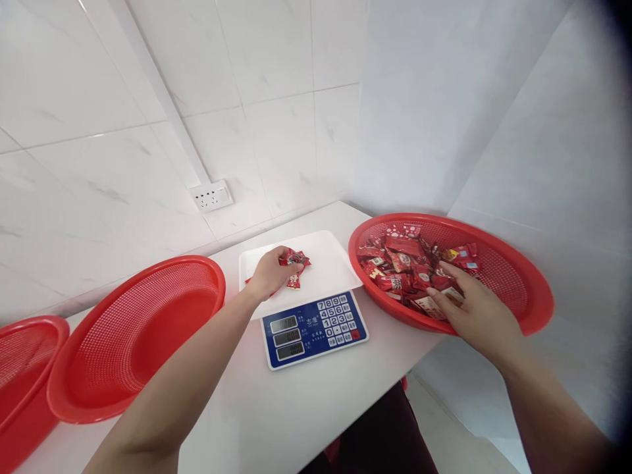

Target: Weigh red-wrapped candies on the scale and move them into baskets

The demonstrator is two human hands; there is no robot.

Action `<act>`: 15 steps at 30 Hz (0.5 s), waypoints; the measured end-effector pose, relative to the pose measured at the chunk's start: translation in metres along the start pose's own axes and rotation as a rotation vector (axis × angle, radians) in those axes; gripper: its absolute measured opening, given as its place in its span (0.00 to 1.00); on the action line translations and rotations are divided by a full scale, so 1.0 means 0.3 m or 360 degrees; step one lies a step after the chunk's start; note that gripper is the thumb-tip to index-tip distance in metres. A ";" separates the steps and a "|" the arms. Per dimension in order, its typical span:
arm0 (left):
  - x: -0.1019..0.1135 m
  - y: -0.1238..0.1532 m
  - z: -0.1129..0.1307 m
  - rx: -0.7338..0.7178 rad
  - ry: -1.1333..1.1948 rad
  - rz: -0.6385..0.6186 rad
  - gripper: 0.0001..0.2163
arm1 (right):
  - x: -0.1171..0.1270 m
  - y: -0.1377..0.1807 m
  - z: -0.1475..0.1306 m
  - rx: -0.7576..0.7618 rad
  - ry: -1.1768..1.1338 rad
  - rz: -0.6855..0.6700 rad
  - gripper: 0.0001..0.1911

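Observation:
My left hand (271, 271) is over the white weighing tray (326, 263) of a digital scale (316, 329). Its thumb and fingers are closed on a small red wrapped candy (296, 258). Just below that, another red wrapped candy (293, 282) lies on the tray, and a bit of red wrapper shows beside my wrist. My right hand (474, 313) reaches over the near rim of a red plastic basket (513, 283). Its thumb and forefinger are spread above a pile of red wrapped candies (402, 263), close to a pale-labelled one. The other fingers are partly hidden.
A red mesh basket (172, 329) stands on the white table (237, 401) at the left, with another red basket (29, 395) beyond it at the edge of view. A tiled wall with a power socket (211, 195) rises behind. The table's front edge runs diagonally at lower right.

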State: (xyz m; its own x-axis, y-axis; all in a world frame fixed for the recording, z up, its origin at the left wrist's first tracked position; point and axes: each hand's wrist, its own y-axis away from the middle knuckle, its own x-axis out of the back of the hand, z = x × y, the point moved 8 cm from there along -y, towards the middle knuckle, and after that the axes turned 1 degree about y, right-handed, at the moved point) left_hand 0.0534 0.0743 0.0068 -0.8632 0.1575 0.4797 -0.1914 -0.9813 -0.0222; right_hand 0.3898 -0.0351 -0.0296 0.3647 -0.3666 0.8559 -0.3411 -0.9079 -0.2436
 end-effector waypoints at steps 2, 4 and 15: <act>0.005 0.002 -0.007 0.0065 0.0259 -0.0006 0.07 | 0.004 0.000 0.001 -0.0008 -0.0022 0.0021 0.30; -0.006 0.011 -0.013 0.0131 0.0509 -0.0042 0.06 | 0.010 -0.002 -0.001 0.0013 -0.0044 0.0069 0.30; -0.290 0.243 -0.005 0.0337 0.0997 -0.0372 0.11 | 0.115 0.078 -0.131 0.0264 0.0004 0.0609 0.21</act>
State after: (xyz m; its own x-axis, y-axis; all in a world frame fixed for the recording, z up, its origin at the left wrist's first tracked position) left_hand 0.1138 -0.0108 -0.0379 -0.9294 0.3390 -0.1462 -0.3647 -0.9043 0.2217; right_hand 0.3603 -0.0610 0.0123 0.2367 -0.6839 0.6902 -0.3073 -0.7266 -0.6145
